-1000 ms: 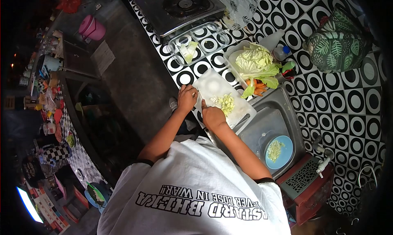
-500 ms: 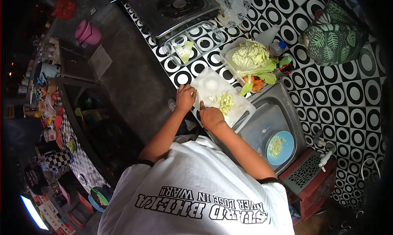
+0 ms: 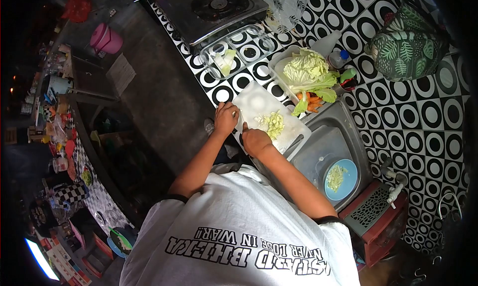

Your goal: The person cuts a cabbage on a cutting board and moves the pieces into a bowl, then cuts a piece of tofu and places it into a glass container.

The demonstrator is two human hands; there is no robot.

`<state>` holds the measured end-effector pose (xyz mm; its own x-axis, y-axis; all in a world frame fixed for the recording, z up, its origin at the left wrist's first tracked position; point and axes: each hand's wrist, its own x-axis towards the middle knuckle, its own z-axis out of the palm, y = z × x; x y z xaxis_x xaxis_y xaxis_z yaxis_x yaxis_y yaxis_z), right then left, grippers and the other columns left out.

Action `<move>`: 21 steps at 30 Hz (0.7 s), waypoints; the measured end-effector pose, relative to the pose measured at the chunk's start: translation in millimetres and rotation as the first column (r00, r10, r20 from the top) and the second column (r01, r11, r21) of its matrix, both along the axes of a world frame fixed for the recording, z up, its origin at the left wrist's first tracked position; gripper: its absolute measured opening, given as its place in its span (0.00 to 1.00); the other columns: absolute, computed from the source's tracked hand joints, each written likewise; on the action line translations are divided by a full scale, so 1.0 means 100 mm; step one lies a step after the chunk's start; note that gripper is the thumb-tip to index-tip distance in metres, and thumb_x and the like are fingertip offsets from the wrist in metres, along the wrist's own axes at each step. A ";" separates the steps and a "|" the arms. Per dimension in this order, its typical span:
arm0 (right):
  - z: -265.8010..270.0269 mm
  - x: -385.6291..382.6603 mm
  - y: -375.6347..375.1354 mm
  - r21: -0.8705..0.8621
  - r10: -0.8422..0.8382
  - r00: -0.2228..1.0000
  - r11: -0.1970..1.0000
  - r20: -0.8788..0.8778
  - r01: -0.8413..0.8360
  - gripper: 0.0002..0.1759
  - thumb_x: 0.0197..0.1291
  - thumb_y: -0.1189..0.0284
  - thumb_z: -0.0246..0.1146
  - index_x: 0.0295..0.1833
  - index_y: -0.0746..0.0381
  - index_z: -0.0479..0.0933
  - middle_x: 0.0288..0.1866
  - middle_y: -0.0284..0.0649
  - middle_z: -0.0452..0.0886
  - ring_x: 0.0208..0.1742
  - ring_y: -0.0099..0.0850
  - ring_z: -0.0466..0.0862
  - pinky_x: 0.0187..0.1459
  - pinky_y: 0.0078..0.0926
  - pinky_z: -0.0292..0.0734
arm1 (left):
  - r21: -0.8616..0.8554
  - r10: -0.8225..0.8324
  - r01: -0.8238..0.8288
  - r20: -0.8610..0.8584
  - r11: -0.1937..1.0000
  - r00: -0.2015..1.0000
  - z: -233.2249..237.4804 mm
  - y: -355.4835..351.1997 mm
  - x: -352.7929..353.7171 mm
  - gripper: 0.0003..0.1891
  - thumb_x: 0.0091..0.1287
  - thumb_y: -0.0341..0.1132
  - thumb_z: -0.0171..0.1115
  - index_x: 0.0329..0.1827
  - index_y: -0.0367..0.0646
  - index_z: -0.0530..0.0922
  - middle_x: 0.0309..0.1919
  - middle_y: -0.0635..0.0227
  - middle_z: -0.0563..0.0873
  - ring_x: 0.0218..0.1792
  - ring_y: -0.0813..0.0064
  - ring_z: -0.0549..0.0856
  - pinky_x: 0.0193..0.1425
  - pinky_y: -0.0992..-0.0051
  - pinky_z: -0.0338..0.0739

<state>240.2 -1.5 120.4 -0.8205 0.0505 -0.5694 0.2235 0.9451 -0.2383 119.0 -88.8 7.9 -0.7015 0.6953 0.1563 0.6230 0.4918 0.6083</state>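
A white cutting board [image 3: 256, 101] lies on the tiled counter, with a small heap of chopped pale-green cabbage [image 3: 273, 124] on it. At the board's left edge, my left hand [image 3: 226, 118] is closed with its fingers curled down; anything in it is hidden. My right hand [image 3: 256, 142] is closed over the near edge, left of the chopped cabbage, its index finger pointing forward. What it grips is hidden under the hand. Behind the board, a plastic tub [image 3: 277, 71] holds a leafy napa cabbage [image 3: 306, 69] and several carrots [image 3: 313, 102].
Right of the board is a metal sink [image 3: 359, 151] with a blue bowl [image 3: 352, 174] of chopped pieces in it. A clear container [image 3: 208, 62] with cabbage pieces [image 3: 225, 63] stands behind, near a gas stove [image 3: 199, 24]. A faucet [image 3: 396, 179] juts out at the right.
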 end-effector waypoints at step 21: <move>-0.51 0.38 -0.10 -0.037 -0.087 0.985 0.996 -0.149 0.082 0.38 0.60 0.75 0.51 0.74 0.80 0.51 0.36 0.53 0.86 0.36 0.43 0.88 0.38 0.36 0.84 | -0.003 -0.019 0.019 0.014 1.000 1.000 -0.03 0.00 -0.02 0.03 0.56 0.28 0.68 0.32 0.45 0.84 0.37 0.70 0.82 0.46 0.62 0.77 0.54 0.65 0.72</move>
